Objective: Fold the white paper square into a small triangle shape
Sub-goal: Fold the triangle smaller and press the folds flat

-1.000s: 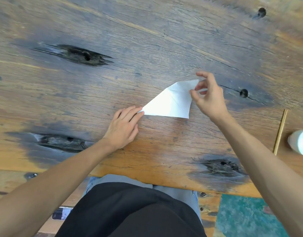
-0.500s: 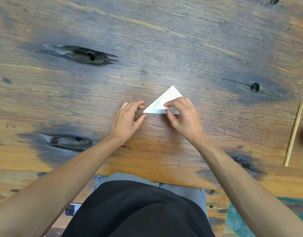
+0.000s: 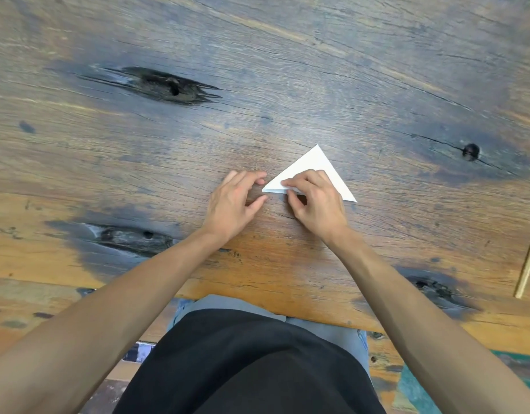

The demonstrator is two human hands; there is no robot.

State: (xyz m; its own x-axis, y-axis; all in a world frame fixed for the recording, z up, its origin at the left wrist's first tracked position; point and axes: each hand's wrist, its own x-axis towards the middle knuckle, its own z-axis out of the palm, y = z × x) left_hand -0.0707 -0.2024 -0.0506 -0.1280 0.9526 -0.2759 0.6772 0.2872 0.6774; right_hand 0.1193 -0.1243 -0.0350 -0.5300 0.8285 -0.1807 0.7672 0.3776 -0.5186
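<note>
The white paper point(image 3: 316, 162) lies flat on the wooden table point(image 3: 287, 70) as a folded triangle, its apex pointing away from me. My right hand point(image 3: 314, 198) rests on top of it, fingertips and thumb pressing down near its left corner along the near edge. My left hand point(image 3: 237, 198) sits just left of that corner, fingers curled and slightly apart, its fingertips close to the paper's tip but holding nothing. The near middle of the triangle is hidden under my right hand.
A thin wooden stick point(image 3: 528, 261) lies near the right edge. Dark knots and holes point(image 3: 165, 85) mark the tabletop. The table's near edge point(image 3: 257, 303) runs just in front of my lap.
My right hand brought the raised flap down and now presses the paper flat as a smaller triangle. My left hand stayed at the left corner, fingers lifting slightly off the paper.
</note>
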